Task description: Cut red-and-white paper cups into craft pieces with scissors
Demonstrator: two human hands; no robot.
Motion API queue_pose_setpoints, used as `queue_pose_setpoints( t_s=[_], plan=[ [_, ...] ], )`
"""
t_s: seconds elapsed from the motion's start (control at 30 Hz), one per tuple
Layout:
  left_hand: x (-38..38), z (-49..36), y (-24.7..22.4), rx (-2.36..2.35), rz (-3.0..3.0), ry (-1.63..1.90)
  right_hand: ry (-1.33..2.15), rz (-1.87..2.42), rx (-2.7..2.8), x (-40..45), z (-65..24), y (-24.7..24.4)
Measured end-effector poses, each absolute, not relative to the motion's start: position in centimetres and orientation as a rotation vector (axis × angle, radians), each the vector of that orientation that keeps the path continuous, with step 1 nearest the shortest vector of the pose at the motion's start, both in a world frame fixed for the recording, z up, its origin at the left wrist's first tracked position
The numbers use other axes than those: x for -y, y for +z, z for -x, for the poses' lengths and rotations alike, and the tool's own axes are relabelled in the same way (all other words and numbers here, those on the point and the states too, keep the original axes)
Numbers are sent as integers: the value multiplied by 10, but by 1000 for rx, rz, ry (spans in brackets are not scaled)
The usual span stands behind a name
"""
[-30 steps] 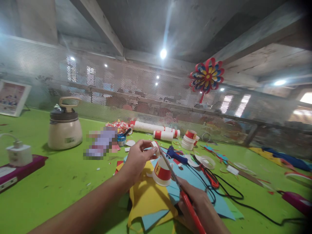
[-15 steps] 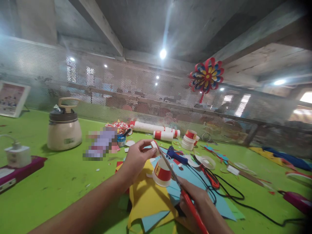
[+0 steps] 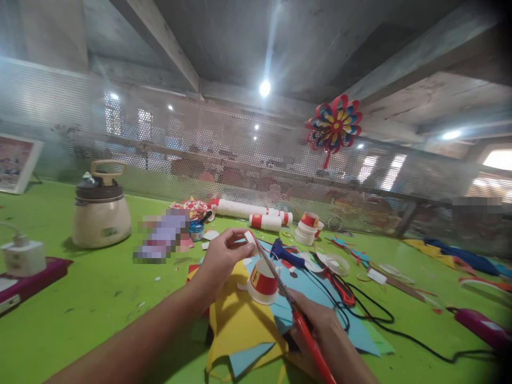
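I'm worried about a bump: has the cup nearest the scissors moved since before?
No; against the blue glue gun, the cup shows no visible shift.

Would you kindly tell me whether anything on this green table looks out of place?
Mildly: the black cord lies in loose loops partly across the blue paper, and white scraps are scattered over the green table, so it looks untidy. I see no spill.
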State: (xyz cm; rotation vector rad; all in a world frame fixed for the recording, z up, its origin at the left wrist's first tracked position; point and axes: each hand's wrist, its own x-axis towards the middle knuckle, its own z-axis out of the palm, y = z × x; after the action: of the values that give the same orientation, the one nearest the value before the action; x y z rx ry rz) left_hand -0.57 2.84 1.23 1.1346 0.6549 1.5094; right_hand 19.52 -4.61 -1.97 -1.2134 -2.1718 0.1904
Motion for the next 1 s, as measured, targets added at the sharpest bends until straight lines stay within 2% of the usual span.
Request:
queue_pose_setpoints(
  t_s=[1.0],
  plan=[
    [-25, 5, 15, -621, -1094, 1482, 223, 1196, 2179, 47, -194, -16]
  ],
)
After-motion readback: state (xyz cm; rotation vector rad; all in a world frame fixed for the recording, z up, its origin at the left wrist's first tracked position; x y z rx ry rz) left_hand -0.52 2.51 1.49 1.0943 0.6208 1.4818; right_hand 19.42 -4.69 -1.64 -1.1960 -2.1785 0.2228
